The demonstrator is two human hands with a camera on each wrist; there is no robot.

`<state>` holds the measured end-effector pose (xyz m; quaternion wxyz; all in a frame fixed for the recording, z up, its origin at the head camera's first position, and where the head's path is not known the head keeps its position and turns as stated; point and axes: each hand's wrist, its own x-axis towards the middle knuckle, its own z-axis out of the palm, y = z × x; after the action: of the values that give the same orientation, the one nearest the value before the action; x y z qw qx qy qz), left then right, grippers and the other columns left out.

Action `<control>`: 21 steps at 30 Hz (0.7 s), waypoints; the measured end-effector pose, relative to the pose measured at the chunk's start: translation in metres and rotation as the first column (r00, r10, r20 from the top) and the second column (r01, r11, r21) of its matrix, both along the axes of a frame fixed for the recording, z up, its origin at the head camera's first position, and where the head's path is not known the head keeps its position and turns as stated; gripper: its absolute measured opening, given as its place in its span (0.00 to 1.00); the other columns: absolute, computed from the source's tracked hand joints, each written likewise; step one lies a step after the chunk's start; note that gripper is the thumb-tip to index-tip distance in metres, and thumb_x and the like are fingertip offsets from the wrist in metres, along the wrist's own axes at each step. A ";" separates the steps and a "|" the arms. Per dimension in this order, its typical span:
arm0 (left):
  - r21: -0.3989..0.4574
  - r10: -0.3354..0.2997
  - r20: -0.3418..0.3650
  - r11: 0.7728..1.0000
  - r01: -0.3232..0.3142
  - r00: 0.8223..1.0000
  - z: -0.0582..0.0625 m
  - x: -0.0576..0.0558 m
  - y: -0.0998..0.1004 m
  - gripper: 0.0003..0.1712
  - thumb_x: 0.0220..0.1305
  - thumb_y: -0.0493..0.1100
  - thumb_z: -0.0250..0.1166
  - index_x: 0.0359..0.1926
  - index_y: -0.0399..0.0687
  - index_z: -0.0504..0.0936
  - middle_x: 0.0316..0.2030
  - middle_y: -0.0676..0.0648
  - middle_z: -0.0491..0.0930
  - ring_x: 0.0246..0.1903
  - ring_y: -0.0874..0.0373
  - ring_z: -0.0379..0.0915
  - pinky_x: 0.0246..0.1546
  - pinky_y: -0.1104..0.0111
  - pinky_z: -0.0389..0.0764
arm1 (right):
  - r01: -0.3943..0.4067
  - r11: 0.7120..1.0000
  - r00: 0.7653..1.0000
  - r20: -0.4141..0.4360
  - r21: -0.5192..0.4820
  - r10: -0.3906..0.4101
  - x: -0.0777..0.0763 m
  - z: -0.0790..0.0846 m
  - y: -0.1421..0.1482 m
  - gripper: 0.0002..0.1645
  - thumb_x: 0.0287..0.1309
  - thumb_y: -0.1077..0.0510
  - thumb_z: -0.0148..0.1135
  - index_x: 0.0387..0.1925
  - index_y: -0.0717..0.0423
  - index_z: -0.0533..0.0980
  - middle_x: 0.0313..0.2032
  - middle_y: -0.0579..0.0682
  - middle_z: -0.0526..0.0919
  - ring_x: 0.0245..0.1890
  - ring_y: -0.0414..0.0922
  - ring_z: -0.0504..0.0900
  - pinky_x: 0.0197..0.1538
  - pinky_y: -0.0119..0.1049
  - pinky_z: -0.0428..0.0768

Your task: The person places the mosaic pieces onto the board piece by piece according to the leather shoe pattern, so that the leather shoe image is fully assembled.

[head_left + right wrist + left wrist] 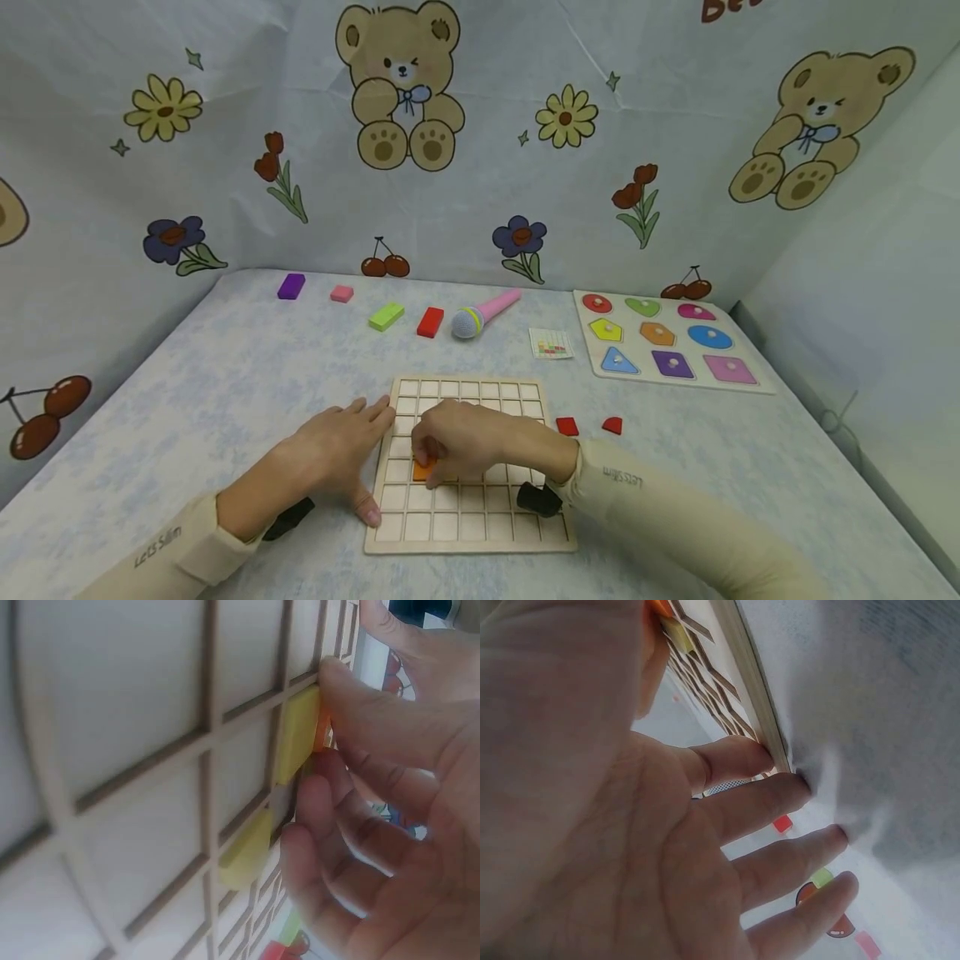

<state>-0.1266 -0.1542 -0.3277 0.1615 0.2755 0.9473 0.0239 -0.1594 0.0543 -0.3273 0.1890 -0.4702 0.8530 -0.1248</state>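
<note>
A pale wooden grid board lies on the table in front of me. My left hand spreads its fingers along the board's left edge, the fingertips and thumb touching the rim. Over the board's left half, my right hand pinches an orange tile between thumb and index finger, down at a grid cell. The right wrist view shows a yellow square tile beside the orange one. A second yellow piece, with a rounded side, sits in a nearby cell. In the head view the right hand hides both yellow pieces.
Right of the board lie a red square and a red rounded piece. Behind it are a pink toy microphone, a red block, a green block, a patterned card and a shape puzzle.
</note>
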 end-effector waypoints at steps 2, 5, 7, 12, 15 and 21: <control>0.001 0.000 -0.002 1.000 0.000 1.000 0.000 -0.001 0.000 0.77 0.24 0.77 0.77 0.71 0.35 0.61 0.74 0.33 0.57 0.71 0.29 0.57 0.65 0.41 0.67 | 0.027 1.000 0.999 0.034 0.002 -0.027 -0.001 0.001 -0.002 0.11 0.52 0.56 0.78 0.27 0.48 0.80 0.21 0.35 0.77 0.21 0.30 0.72 0.29 0.21 0.72; 0.001 0.001 -0.004 1.000 -0.001 1.000 0.000 -0.002 0.000 0.76 0.24 0.77 0.77 0.69 0.36 0.62 0.74 0.33 0.58 0.71 0.30 0.57 0.65 0.41 0.68 | 0.062 0.998 0.996 0.070 -0.002 -0.061 0.000 0.000 -0.004 0.11 0.52 0.57 0.78 0.25 0.48 0.80 0.19 0.35 0.77 0.20 0.30 0.72 0.29 0.21 0.72; 0.002 0.001 -0.007 1.000 -0.001 1.000 0.000 -0.001 0.000 0.75 0.24 0.77 0.77 0.68 0.37 0.63 0.74 0.33 0.58 0.70 0.30 0.58 0.64 0.42 0.68 | 0.076 0.997 0.995 0.072 -0.003 -0.076 0.001 -0.001 -0.004 0.11 0.53 0.57 0.77 0.24 0.47 0.80 0.19 0.35 0.77 0.21 0.29 0.71 0.29 0.21 0.71; 0.005 0.006 0.002 1.000 -0.006 1.000 -0.002 -0.001 0.000 0.75 0.24 0.77 0.77 0.69 0.36 0.62 0.74 0.33 0.58 0.71 0.30 0.58 0.65 0.42 0.68 | 0.046 0.999 0.999 0.027 -0.019 -0.045 0.008 0.000 0.007 0.06 0.58 0.55 0.74 0.29 0.46 0.82 0.25 0.35 0.78 0.25 0.30 0.73 0.32 0.21 0.73; 0.006 0.012 0.024 1.000 -0.013 1.000 -0.002 -0.001 0.001 0.78 0.25 0.76 0.77 0.72 0.35 0.60 0.75 0.33 0.56 0.72 0.30 0.56 0.66 0.42 0.66 | 0.038 0.998 0.999 -0.003 -0.050 -0.038 0.011 0.003 0.026 0.04 0.60 0.53 0.72 0.36 0.46 0.84 0.30 0.34 0.80 0.31 0.31 0.75 0.37 0.22 0.75; 0.012 0.017 0.035 1.000 -0.018 0.999 0.000 0.000 0.000 0.79 0.26 0.75 0.79 0.73 0.35 0.58 0.76 0.33 0.54 0.72 0.30 0.53 0.67 0.41 0.64 | 0.174 0.977 0.985 0.030 -0.123 -0.171 0.016 0.006 0.082 0.05 0.61 0.53 0.71 0.38 0.46 0.83 0.34 0.33 0.81 0.36 0.35 0.78 0.43 0.30 0.80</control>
<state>-0.1268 -0.1546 -0.3275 0.1761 0.2678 0.9465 0.0362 -0.1439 0.1367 -0.3209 0.1558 -0.4040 0.8793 -0.1984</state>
